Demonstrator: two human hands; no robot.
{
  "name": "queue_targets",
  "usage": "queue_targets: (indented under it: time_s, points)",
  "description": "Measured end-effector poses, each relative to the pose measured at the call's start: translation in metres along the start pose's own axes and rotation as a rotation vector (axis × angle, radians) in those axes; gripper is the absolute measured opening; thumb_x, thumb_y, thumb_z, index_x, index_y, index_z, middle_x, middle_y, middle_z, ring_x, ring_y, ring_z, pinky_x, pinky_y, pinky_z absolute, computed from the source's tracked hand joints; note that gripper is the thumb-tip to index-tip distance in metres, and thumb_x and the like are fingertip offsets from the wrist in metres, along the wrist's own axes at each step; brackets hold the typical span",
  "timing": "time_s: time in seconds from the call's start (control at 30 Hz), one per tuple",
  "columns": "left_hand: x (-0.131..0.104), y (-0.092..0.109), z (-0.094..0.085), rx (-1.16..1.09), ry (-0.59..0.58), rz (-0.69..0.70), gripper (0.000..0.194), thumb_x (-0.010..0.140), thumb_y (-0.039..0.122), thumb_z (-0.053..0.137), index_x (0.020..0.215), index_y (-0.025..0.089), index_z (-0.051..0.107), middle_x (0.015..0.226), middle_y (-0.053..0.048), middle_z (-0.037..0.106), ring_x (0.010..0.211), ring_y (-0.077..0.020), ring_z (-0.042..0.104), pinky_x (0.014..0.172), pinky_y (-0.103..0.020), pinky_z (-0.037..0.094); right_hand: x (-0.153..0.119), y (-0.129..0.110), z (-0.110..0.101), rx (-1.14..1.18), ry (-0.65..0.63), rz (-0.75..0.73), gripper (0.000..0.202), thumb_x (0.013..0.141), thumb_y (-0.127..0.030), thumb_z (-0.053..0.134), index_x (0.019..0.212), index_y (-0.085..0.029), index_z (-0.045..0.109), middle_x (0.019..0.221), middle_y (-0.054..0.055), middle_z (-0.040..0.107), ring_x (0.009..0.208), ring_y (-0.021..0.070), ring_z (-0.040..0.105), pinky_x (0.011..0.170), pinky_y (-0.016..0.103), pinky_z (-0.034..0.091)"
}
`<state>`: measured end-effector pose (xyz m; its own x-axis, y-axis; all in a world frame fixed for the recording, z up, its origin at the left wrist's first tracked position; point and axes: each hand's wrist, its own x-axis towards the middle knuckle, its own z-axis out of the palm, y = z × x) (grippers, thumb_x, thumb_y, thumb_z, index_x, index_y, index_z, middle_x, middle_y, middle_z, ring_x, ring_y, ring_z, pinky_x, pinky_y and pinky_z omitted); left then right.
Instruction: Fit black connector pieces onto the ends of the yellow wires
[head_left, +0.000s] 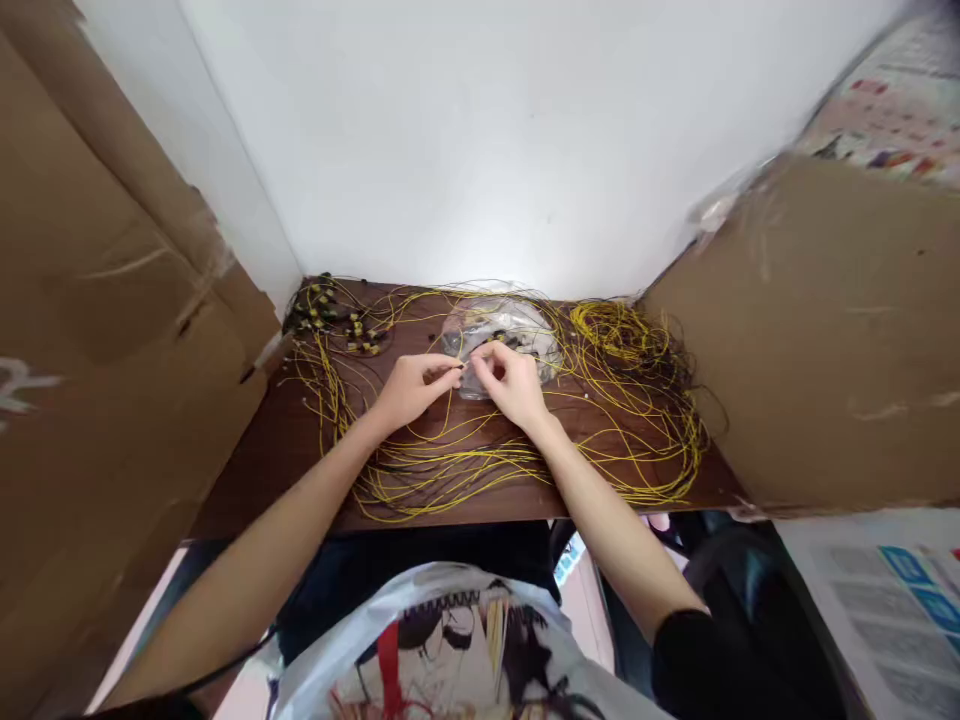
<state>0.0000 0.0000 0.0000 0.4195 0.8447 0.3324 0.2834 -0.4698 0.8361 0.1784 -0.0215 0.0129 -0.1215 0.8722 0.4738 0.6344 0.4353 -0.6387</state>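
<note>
Near the middle of the dark brown table, my left hand (417,386) pinches a thin wire end with a small dark tip. My right hand (513,382) is close beside it, thumb and forefinger together near the same wire end; what it grips is too small to make out. Behind the hands lies a clear plastic bag (532,325) with small dark and yellow parts. Yellow and black wires (465,462) run across the table in front of and under my forearms.
A cluster of small yellow-black connectors (322,305) sits at the back left, and a coil of yellow wire (615,332) at the back right. Cardboard panels (97,330) (840,340) flank the table (262,470). A white wall (465,140) stands behind.
</note>
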Motion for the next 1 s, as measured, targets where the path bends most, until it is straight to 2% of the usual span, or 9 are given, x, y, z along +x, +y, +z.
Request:
queue_targets:
  time_s: [0.27,0.53,1.0]
  points:
    - [0.0026,0.0014,0.0006,-0.029,-0.004,-0.016,0.027,0.081,0.031,0.057,0.093,0.012,0.071,0.081,-0.007,0.072,0.071,-0.0168,0.065,0.067,-0.025,0.050,0.0006,-0.0023,-0.0006,-0.007,-0.013,0.019,0.021,0.088,-0.033,0.049,0.087,-0.016,0.063,0.052,-0.004,0.054,0.046,0.0092,0.046,0.054,0.020,0.035]
    - [0.0027,0.0012,-0.0003,-0.019,-0.001,-0.002,0.025,0.081,0.031,0.057,0.089,0.012,0.071,0.083,-0.007,0.072,0.069,-0.0163,0.065,0.065,-0.025,0.050,-0.0011,0.0015,0.0028,0.011,-0.061,-0.063,0.018,0.086,-0.029,0.051,0.092,-0.017,0.063,0.055,-0.005,0.054,0.048,0.0084,0.047,0.055,0.020,0.036]
    - [0.0029,0.0010,0.0006,-0.033,-0.003,-0.015,0.026,0.081,0.032,0.057,0.092,0.012,0.070,0.083,-0.007,0.072,0.072,-0.0170,0.066,0.067,-0.025,0.050,-0.0011,0.0002,0.0026,-0.009,-0.001,-0.014,0.018,0.085,-0.030,0.052,0.087,-0.017,0.063,0.054,-0.005,0.054,0.046,0.0085,0.045,0.054,0.020,0.035]
